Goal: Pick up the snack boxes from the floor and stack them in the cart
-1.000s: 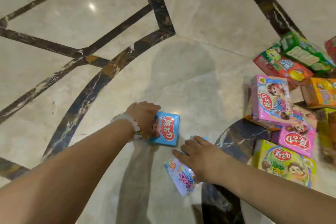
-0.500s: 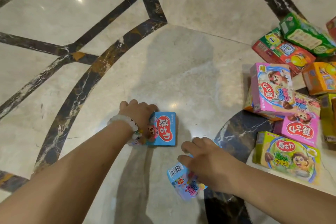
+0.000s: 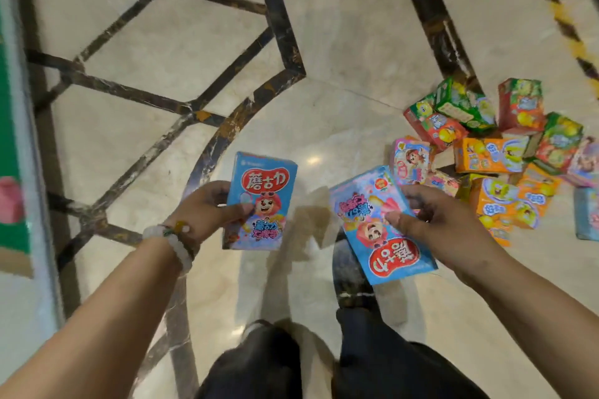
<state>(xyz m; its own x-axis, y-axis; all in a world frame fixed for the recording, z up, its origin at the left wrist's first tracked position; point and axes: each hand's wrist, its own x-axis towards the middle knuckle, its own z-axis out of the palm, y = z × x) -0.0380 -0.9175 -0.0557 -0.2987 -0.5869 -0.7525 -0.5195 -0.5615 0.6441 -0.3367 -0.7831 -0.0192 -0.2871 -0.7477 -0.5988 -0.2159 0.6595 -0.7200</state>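
Marble floor [image 3: 340, 42] carries a heap of snack boxes [image 3: 496, 155] toward its right edge. Left hand [image 3: 207, 214] grips one blue box [image 3: 262, 201]; right hand [image 3: 444, 227] pinches another blue box [image 3: 379, 227], fingers curled round each.

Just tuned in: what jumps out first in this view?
Two blue snack boxes are held up over the marble floor: the left hand grips the upright blue box, the right hand the tilted blue box. At right, a heap of colourful boxes lies on the floor.

A green object [image 3: 9, 139] and blue box [image 3: 588, 214] are edge-cropped, blurred.
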